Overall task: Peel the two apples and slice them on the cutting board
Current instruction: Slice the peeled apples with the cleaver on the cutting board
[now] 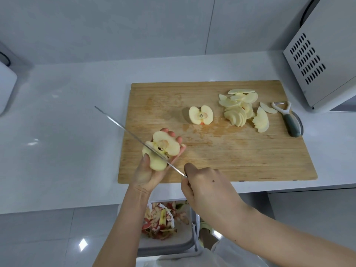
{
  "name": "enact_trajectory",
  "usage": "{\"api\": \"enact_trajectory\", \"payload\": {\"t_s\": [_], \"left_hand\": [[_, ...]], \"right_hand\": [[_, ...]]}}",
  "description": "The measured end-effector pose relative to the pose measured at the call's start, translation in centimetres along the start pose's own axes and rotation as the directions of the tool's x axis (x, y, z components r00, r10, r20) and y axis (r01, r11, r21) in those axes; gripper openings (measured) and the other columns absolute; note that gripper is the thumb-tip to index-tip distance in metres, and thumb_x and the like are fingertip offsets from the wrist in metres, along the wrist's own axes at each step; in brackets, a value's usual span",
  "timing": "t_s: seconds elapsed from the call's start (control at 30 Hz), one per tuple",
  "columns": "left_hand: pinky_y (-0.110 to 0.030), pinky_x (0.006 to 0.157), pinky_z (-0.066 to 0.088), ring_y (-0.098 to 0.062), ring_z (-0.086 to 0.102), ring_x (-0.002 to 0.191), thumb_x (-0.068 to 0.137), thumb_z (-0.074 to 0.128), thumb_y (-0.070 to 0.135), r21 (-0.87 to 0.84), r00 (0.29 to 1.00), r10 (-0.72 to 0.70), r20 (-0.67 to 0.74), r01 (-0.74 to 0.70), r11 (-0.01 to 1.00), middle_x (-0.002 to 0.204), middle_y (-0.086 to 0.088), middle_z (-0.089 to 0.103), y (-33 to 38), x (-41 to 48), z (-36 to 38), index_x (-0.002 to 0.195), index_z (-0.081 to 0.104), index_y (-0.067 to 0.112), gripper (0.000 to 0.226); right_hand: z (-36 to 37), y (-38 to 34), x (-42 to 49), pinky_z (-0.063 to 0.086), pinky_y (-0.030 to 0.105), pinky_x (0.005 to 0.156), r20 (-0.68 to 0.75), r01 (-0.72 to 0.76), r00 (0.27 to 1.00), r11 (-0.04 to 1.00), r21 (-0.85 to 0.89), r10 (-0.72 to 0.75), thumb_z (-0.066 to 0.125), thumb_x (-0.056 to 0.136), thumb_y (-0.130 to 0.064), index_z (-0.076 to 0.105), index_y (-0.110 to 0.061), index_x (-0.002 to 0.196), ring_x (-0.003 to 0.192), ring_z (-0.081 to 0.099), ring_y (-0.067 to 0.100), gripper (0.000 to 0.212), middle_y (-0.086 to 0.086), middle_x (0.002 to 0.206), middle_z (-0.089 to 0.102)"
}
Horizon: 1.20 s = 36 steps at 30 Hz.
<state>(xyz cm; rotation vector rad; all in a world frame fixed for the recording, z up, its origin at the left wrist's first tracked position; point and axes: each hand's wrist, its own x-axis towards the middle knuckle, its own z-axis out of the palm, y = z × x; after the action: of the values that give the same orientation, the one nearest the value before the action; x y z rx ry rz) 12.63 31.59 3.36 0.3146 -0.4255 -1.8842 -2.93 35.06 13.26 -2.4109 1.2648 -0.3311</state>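
Observation:
My left hand [148, 171] cups a peeled apple half [163, 149], cut face up, over the front left corner of the wooden cutting board [231, 158]. My right hand [208, 185] grips the handle of a long knife [123, 126]; its blade lies across the held half near the core, tip pointing far left. A second peeled half [201, 115] lies cut face up in the middle of the board. A heap of thin apple slices [240, 108] sits at the board's far right.
A peeler [288, 118] with a grey-green handle lies at the board's right edge. A white microwave [323, 60] stands at the far right. Below the counter edge a bin [169, 237] holds red apple peels. A white appliance [5, 89] is at the far left.

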Motion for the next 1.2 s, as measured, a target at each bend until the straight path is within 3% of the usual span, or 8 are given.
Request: {"api": "enact_trajectory", "payload": {"t_s": [0.07,0.13,0.37,0.47,0.83,0.93,1.03,1.2], "left_hand": [[-0.051,0.115,0.024,-0.028,0.052,0.121,0.064,0.086,0.033,0.014,1.000,0.017,0.012,-0.017,1.000,0.120,-0.008,0.058,0.3,0.2,0.2,0.127,0.047,0.007,0.079],[-0.049,0.115,0.024,-0.028,0.052,0.120,0.065,0.086,0.034,0.060,0.999,0.035,-0.006,-0.034,0.998,0.118,-0.007,0.058,0.7,0.3,0.4,0.127,0.044,0.008,0.079],[-0.041,0.101,0.047,-0.025,0.064,0.104,0.036,0.097,0.035,0.074,0.976,0.088,-0.198,-0.074,0.995,0.102,-0.009,0.065,1.1,0.4,1.2,0.109,0.060,0.001,0.089],[-0.049,0.111,0.032,-0.028,0.057,0.114,0.053,0.091,0.039,0.199,0.990,0.053,-0.129,-0.026,0.980,0.109,-0.007,0.059,1.0,0.6,1.3,0.118,0.048,0.004,0.086],[-0.047,0.104,0.037,-0.028,0.057,0.113,0.052,0.090,0.043,0.264,0.983,0.045,-0.179,0.004,0.965,0.109,-0.009,0.064,0.9,1.3,0.9,0.115,0.056,0.005,0.082],[-0.043,0.098,0.045,-0.028,0.056,0.112,0.044,0.093,0.042,0.319,0.961,0.010,-0.277,0.082,0.944,0.109,-0.010,0.065,0.9,1.3,1.1,0.114,0.057,0.007,0.086],[-0.036,0.084,0.055,-0.025,0.060,0.104,0.038,0.095,0.036,0.352,0.914,0.050,-0.402,0.104,0.930,0.106,-0.010,0.066,1.1,1.1,0.7,0.112,0.056,0.007,0.089],[-0.064,0.093,0.043,-0.038,0.063,0.106,0.042,0.091,0.009,0.073,0.936,-0.002,-0.351,0.030,0.997,0.109,-0.022,0.066,1.7,-0.1,0.9,0.106,0.057,0.003,0.073]], "right_hand": [[-0.2,-0.3,0.0,-0.010,0.011,0.043,-0.001,0.004,1.000,0.999,-0.037,-0.004,0.082,0.043,0.006,0.042,-0.016,0.061,0.040,-0.012,0.008,0.049,-0.014,0.056,-0.008],[-0.3,-0.3,0.1,-0.008,0.011,0.042,0.006,-0.010,1.000,1.000,-0.011,0.010,0.081,0.045,0.006,0.033,-0.019,0.065,0.039,-0.010,0.009,0.058,-0.014,0.054,-0.006],[-2.0,0.1,0.9,0.016,0.020,0.039,0.095,-0.101,0.991,0.987,0.122,0.090,0.050,0.093,-0.012,0.019,-0.026,0.060,0.038,0.025,0.010,0.047,-0.008,0.047,0.028],[-2.6,0.3,1.5,0.021,0.022,0.041,0.142,-0.167,0.979,0.972,0.164,0.144,0.046,0.094,-0.015,0.026,-0.021,0.058,0.043,0.031,0.013,0.041,-0.004,0.050,0.033],[-4.2,0.0,2.4,0.035,0.018,0.045,0.221,-0.299,0.941,0.937,0.182,0.258,0.045,0.093,-0.016,0.033,-0.015,0.059,0.045,0.031,0.010,0.036,-0.002,0.054,0.037],[-5.3,0.3,2.9,0.034,0.017,0.039,0.292,-0.360,0.911,0.906,0.222,0.291,0.042,0.095,-0.023,0.042,-0.010,0.064,0.044,0.045,0.014,0.034,0.002,0.054,0.045],[-6.7,0.9,3.1,0.048,0.029,0.047,0.343,-0.395,0.894,0.868,0.300,0.288,0.040,0.096,-0.022,0.045,-0.009,0.060,0.036,0.052,0.016,0.039,0.006,0.043,0.050],[-7.9,2.4,2.7,0.042,0.018,0.043,0.236,-0.414,0.910,0.778,0.473,0.341,0.042,0.093,-0.013,0.047,-0.007,0.065,0.032,0.045,0.013,0.029,0.011,0.040,0.051]]}}
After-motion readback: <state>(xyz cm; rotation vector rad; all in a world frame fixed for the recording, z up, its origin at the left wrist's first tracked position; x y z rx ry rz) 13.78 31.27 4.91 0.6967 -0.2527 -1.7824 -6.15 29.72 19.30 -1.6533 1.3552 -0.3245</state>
